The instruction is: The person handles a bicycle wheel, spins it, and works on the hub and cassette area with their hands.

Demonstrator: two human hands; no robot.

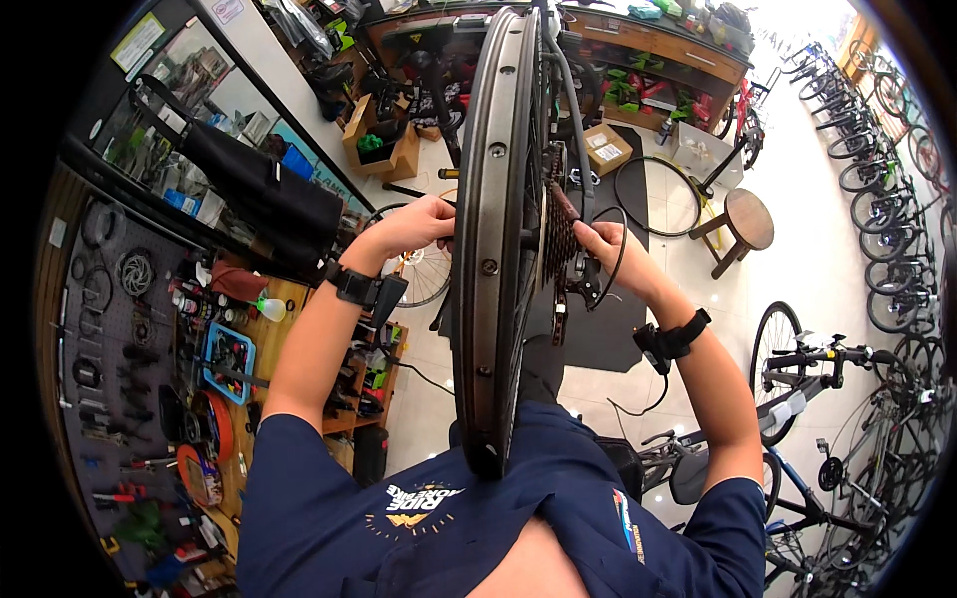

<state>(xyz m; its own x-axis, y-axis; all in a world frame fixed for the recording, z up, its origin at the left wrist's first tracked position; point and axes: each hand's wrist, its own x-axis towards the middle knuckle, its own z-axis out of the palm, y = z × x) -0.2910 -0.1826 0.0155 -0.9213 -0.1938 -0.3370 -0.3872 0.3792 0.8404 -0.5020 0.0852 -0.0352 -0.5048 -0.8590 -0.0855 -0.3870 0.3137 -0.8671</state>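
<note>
A bare bicycle wheel rim, with no tyre on it, stands upright in front of me, edge toward my chest. My left hand is at the wheel's left side near hub height, fingers curled in; their tips are hidden by the rim. To the right of the spokes sits the cassette, beside the grey bike frame tube. My right hand is closed, its thumb and fingers pinched by a reddish-brown strip lying against the cassette. The rear derailleur hangs just below that hand.
On the left is a wooden bench with a blue tray and a pegboard of parts. A round stool, cardboard box and loose tyre are ahead right. Parked bicycles line the right. A black mat lies below.
</note>
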